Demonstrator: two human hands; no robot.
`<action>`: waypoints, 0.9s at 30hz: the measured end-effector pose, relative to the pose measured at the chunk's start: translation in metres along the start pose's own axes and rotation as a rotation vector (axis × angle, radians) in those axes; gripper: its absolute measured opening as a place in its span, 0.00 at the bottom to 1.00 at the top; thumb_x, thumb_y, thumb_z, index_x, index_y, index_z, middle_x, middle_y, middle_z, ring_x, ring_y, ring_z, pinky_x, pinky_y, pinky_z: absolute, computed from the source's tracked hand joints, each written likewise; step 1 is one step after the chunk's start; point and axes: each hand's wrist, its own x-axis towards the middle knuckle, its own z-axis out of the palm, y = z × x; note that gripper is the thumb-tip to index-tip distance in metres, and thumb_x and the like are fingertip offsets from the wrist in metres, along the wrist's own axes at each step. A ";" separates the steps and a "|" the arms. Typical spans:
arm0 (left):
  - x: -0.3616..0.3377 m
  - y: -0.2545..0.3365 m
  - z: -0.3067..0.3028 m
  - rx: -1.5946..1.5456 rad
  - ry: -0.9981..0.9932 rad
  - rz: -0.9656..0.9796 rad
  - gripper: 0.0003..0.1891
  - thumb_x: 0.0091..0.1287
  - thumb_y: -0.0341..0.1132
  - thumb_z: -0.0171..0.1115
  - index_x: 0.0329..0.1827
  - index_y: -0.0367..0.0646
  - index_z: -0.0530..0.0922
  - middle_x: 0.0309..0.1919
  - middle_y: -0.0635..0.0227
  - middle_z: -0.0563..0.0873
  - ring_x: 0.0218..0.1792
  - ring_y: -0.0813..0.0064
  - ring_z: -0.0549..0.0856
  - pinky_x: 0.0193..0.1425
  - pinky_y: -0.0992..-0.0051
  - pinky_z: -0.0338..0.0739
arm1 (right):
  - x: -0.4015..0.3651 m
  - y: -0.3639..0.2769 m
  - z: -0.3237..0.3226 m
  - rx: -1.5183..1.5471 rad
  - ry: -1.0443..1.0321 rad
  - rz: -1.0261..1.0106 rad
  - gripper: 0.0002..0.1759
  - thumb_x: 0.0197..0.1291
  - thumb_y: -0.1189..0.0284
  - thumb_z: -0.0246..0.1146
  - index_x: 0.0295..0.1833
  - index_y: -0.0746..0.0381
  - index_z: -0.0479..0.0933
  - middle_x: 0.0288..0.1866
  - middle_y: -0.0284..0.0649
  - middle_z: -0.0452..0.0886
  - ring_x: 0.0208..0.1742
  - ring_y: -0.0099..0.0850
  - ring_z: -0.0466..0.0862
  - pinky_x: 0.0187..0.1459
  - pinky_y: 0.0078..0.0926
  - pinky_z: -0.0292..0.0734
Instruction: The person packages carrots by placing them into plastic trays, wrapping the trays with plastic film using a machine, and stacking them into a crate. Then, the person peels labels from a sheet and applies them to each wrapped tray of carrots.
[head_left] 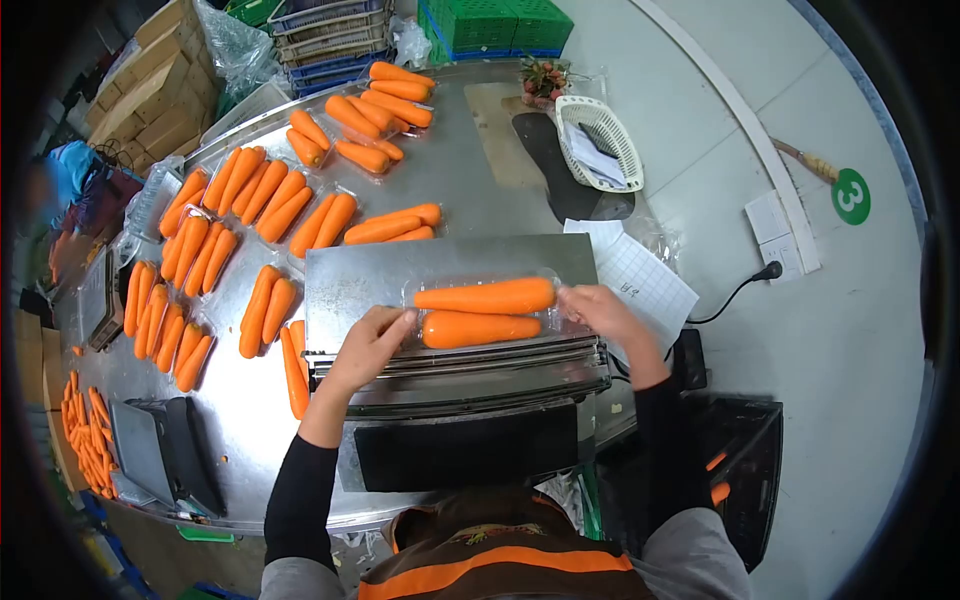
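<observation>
Two large carrots [485, 296] lie side by side in a clear plastic tray [410, 292] on the flat metal top of a machine [345, 265]. My left hand [372, 350] pinches the tray's left end between thumb and fingers. At the opposite end, my right hand [604, 314] has its fingers closed on the tray's edge. A metal bar with slots [470, 368] runs along the machine's near side, just below the tray. Whether film covers the carrots is hard to make out.
Several trays of carrots [200, 250] spread over the steel table [250, 420] to the left. A white basket [600, 140] and papers [645, 275] lie at right. Dark scales [165, 455] stand near left. A black crate [745, 480] holds carrots. Another person [85, 190] is far left.
</observation>
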 end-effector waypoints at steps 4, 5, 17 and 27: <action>-0.001 0.000 0.019 0.277 0.277 0.152 0.16 0.72 0.39 0.56 0.34 0.34 0.81 0.26 0.54 0.84 0.25 0.53 0.82 0.35 0.65 0.77 | -0.001 0.014 0.046 -0.186 0.649 -0.334 0.29 0.74 0.53 0.46 0.34 0.67 0.78 0.30 0.47 0.80 0.34 0.41 0.81 0.39 0.38 0.73; -0.001 0.000 0.024 0.307 0.359 0.059 0.16 0.73 0.39 0.55 0.34 0.34 0.80 0.23 0.53 0.83 0.25 0.52 0.83 0.34 0.64 0.77 | 0.002 0.013 0.051 -0.182 0.655 -0.340 0.29 0.74 0.53 0.46 0.34 0.67 0.78 0.30 0.47 0.80 0.34 0.41 0.81 0.39 0.38 0.73; -0.105 0.004 0.027 0.287 0.347 0.112 0.15 0.75 0.37 0.51 0.35 0.33 0.75 0.21 0.50 0.80 0.20 0.53 0.77 0.29 0.63 0.72 | -0.152 0.015 0.105 0.544 0.367 0.066 0.22 0.76 0.57 0.48 0.34 0.63 0.72 0.24 0.33 0.74 0.20 0.22 0.75 0.21 0.22 0.69; -0.153 -0.032 0.050 0.296 0.405 0.129 0.11 0.69 0.33 0.63 0.32 0.35 0.76 0.16 0.61 0.78 0.16 0.78 0.74 0.22 0.73 0.68 | -0.191 0.040 0.162 0.028 0.832 -0.016 0.20 0.69 0.63 0.59 0.28 0.67 0.73 0.21 0.45 0.78 0.21 0.40 0.78 0.28 0.37 0.71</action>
